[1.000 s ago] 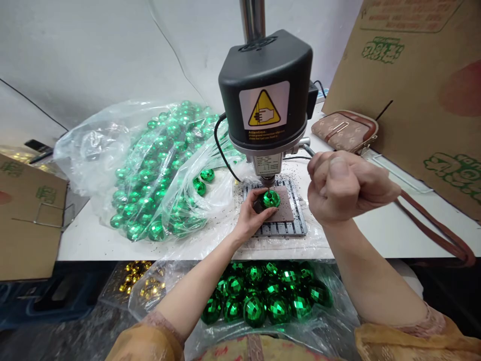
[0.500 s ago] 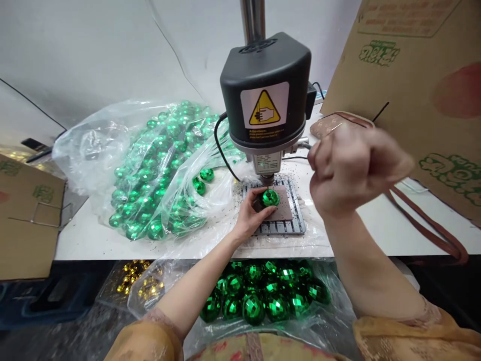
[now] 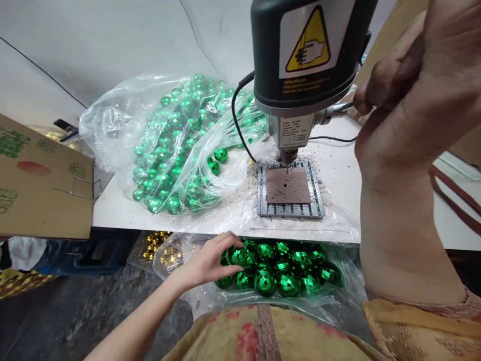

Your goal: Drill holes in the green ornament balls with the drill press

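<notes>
My left hand (image 3: 214, 258) is over the lower bag, thumb and fingers around a shiny green faceted ball (image 3: 238, 256). Several more such balls (image 3: 265, 282) lie packed beneath and beside it in clear plastic. High on the right, my right hand (image 3: 417, 95) is closed around the feed lever (image 3: 341, 107) of a black drill press (image 3: 306, 55). The drill bit (image 3: 287, 169) hangs above a brown pad (image 3: 295, 185) with a small dark hole. That pad rests on the slotted metal base (image 3: 319, 200), among dark shavings.
A large clear bag of green balls (image 3: 176, 145) lies left on the white table (image 3: 120, 210), with two loose balls by its mouth. Cardboard boxes (image 3: 45, 185) flank both sides. Gold balls (image 3: 156, 243) sit below the table edge. A brown strap (image 3: 456, 195) lies at right.
My left hand has moved from the drill base down to the lower bag; no ball is on the pad now. The view has shifted, and the drill press and right hand look closer.
</notes>
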A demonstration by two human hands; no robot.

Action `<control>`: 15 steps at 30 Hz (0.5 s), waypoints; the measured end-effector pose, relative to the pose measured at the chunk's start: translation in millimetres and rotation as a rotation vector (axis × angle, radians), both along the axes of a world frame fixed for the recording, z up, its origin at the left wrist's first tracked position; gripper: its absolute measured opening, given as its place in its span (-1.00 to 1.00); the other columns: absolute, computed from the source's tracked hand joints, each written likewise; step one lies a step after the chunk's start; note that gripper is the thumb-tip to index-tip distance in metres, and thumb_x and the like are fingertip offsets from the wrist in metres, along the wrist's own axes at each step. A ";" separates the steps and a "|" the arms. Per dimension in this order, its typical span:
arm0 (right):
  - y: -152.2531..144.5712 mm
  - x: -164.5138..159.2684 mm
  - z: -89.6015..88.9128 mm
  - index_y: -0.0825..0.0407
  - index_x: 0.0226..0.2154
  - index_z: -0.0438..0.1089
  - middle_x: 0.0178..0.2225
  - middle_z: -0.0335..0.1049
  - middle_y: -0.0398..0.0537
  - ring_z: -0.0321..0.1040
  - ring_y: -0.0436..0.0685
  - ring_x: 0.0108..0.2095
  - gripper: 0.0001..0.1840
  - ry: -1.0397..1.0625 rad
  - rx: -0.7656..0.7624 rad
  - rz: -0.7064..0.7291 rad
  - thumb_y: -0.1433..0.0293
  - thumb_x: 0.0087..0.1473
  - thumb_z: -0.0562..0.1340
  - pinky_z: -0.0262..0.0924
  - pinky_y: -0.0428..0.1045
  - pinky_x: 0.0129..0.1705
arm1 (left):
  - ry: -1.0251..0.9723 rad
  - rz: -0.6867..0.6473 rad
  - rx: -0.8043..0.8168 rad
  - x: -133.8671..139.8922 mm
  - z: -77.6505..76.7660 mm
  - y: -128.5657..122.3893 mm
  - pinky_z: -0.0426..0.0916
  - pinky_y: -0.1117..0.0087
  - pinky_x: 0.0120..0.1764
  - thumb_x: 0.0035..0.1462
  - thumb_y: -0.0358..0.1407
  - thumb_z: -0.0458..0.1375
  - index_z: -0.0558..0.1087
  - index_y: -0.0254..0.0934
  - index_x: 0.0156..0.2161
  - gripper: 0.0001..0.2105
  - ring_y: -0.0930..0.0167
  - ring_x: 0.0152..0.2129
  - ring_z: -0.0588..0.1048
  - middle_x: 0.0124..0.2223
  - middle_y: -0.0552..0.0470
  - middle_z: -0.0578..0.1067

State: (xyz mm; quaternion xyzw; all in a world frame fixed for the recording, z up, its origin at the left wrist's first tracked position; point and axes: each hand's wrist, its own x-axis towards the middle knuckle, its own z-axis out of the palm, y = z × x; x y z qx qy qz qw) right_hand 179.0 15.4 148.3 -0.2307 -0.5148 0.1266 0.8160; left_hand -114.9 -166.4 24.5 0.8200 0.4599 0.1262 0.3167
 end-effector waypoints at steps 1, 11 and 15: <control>0.8 -0.2 -1.7 -0.01 -0.66 -0.11 -0.64 -0.08 -0.22 0.02 -0.15 -0.67 -0.47 0.043 0.034 -0.015 0.32 0.22 0.16 -0.07 -0.06 -0.54 | 0.084 0.019 0.066 -6.7 -12.0 -12.9 0.53 0.17 -0.02 0.21 -0.22 0.25 0.41 -0.13 0.09 -0.65 0.22 -0.01 0.55 0.08 -0.12 0.52; -2.9 -6.5 1.0 -0.03 -0.71 -0.02 -0.75 -0.11 -0.27 -0.05 -0.11 -0.75 -0.47 0.145 0.055 -0.007 0.33 0.14 0.24 -0.15 -0.02 -0.60 | 0.320 0.218 0.347 -16.2 -77.4 -63.4 0.46 0.06 0.14 0.32 -0.38 0.06 0.29 -0.10 0.29 -0.54 0.15 0.21 0.42 0.27 -0.16 0.41; 2.3 -5.1 1.0 -0.07 -0.68 0.01 -0.74 -0.10 -0.27 -0.08 -0.08 -0.75 -0.53 0.159 0.080 0.010 0.36 0.12 0.24 -0.17 0.01 -0.63 | 0.168 0.226 0.583 -22.6 -60.6 -53.7 0.55 0.15 0.01 0.25 -0.45 0.08 0.49 -0.06 0.08 -0.64 0.20 0.02 0.58 0.06 -0.08 0.59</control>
